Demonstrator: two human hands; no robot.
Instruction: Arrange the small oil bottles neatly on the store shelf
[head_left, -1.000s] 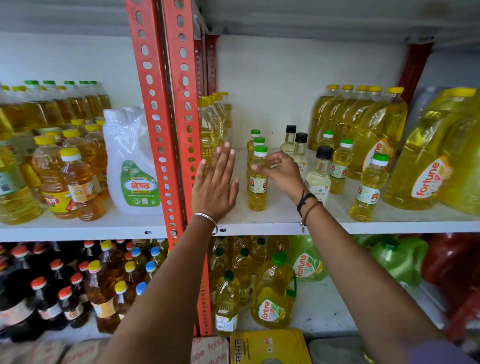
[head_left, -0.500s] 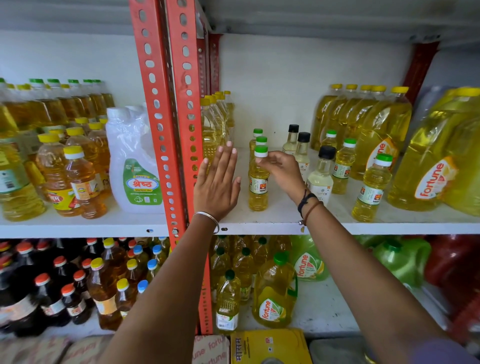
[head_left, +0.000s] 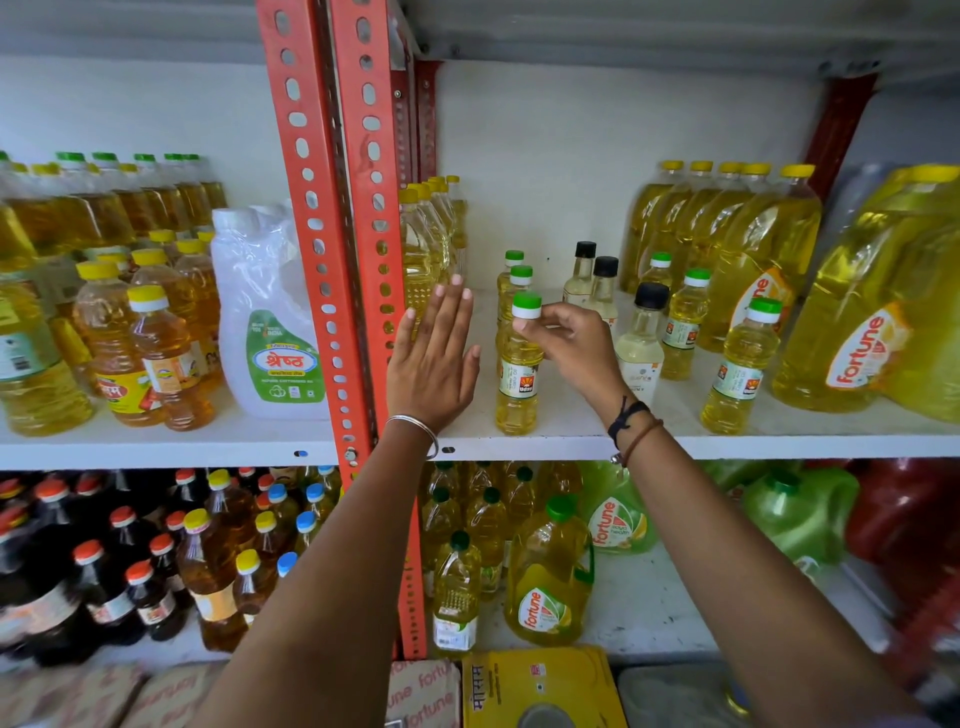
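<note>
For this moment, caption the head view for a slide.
Right hand pinches a green-capped oil bottle on the shelf; left hand open.

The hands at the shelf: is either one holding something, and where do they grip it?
The right hand pinches a small green-capped oil bottle at its neck, just under the cap. The left hand is open and flat, holding nothing.

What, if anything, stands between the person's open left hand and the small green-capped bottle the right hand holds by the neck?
Nothing visible. Only bare white shelf lies between the left hand and the small bottle, which the right hand pinches just under its cap.
</note>
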